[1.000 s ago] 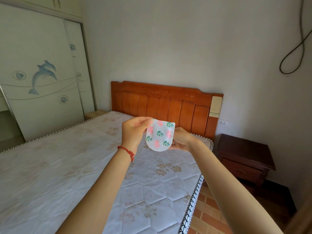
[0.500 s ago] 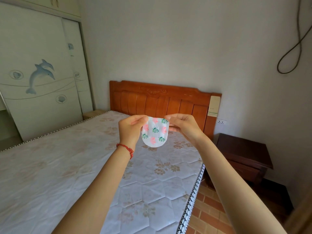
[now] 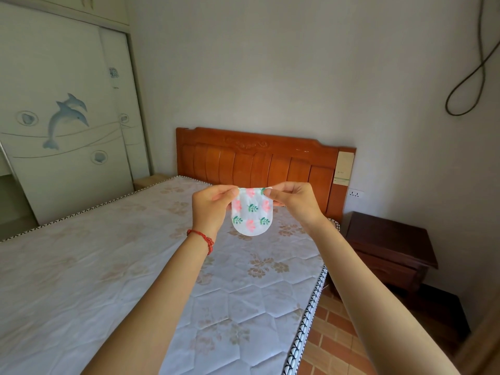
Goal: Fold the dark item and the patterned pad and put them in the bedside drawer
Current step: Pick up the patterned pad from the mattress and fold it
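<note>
Above the mattress [image 3: 135,280], both hands pinch the floral pad [image 3: 251,212] by its top: left hand [image 3: 209,207], right hand [image 3: 293,201]. Keep edges aligned w/ each other, crease firmly.

left hand [image 3: 209,205]: raised, fingers pinching | right hand [image 3: 293,200]: raised, fingers pinching

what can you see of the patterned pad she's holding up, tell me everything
The patterned pad is small and white, printed with pink flowers and green leaf sprigs. It looks like thin, soft, slightly quilted fabric. It hangs upright in the air above the mattress, its top edge straight and its bottom edge rounded. The left hand pinches its upper left corner and the right hand its upper right. Nothing else touches it. It may already be folded; I cannot tell.
</note>
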A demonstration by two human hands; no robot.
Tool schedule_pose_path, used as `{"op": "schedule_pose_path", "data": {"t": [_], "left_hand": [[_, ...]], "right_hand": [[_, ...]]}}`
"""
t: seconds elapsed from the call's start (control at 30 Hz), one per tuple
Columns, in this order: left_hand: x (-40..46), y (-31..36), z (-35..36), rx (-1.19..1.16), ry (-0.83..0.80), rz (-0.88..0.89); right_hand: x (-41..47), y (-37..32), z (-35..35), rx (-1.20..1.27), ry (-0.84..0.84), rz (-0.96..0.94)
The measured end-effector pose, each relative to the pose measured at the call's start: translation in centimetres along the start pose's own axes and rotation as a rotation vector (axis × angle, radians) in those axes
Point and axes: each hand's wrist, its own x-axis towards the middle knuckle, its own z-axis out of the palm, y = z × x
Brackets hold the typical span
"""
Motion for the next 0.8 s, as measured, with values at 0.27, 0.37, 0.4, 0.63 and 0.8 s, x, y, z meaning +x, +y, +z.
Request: {"op": "schedule_pose_path", "data": {"t": [0.27,0.37,0.4,0.63,0.8], "left_hand": [[0.44,-0.53,-0.67,0.056,0.041,0.017],[0.79,-0.52,-0.84,0.198,0.029,0.097],[0.79,-0.34,-0.79,0.235,0.005,0.121],[0.77,-0.44,-0.12,0.370,-0.282,0.153],[0.54,-0.93,0.10,0.411,-0.324,0.119]], "right_hand": [[-0.01,-0.16,-0.28,-0.098,-0.008,-0.062],[0.06,-0.21,-0.50,-0.141,-0.072,-0.067],[0.06,-0.24,-0.50,-0.157,-0.093,-0.066],[-0.03,-0.33,-0.06,-0.173,-0.150,-0.087],[-0.18,-0.16,0.06,-0.180,-0.144,-0.093]]}}
